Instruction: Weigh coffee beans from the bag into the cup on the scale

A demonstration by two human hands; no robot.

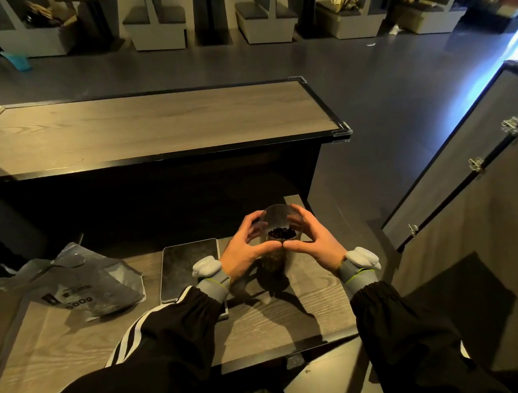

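We see both hands wrapped around a clear cup: the left hand and the right hand clamp its sides, thumb tips touching at the near wall, fingers curled round the far side. The cup is upright, beside the right edge of the scale rather than on it; whether its base rests on the bench we cannot tell, since the hands and shadow cover the lower part.

A shallow layer of dark coffee beans lies in the cup (the count is too small to make out). The scale's dark plate is bare, its near end hidden under the left sleeve, and its display cannot be read.

To the left, near the bench's left edge, the grey bag lies flat and crumpled, marked "500g", its contents hidden. Bare bench runs right of the cup to the right edge and corner. Behind the cup a raised counter walls off the far side. A grey wrist device sits on each wrist.
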